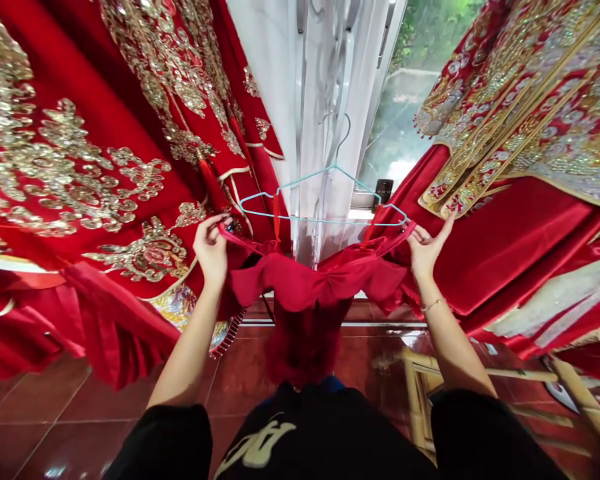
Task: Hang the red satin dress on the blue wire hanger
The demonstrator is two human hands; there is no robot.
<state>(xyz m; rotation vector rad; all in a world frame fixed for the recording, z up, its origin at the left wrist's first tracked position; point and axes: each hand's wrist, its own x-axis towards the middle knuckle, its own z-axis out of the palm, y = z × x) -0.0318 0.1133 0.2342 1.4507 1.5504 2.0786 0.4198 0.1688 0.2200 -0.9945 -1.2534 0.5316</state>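
A red dress [300, 283] with a ruffled neckline hangs in front of me from a light blue wire hanger [313, 175] by thin red loops. My left hand [211, 248] pinches the strap at the dress's left side, its fingers closed. At the other side my right hand [424, 250] grips the right strap between thumb and fingers, with the thumb pointing up. Both straps are stretched outward below the hanger's ends. The hanger's metal hook rises before the white curtain, and I cannot tell whether it rests on anything.
Red garments with gold sequins [130, 173] crowd the left side. More beaded red garments [520, 133] hang at the right. Behind the dress are a white curtain [270, 73] and a window [410, 87]. A bamboo frame [413, 393] stands low right on the red tiled floor [80, 413].
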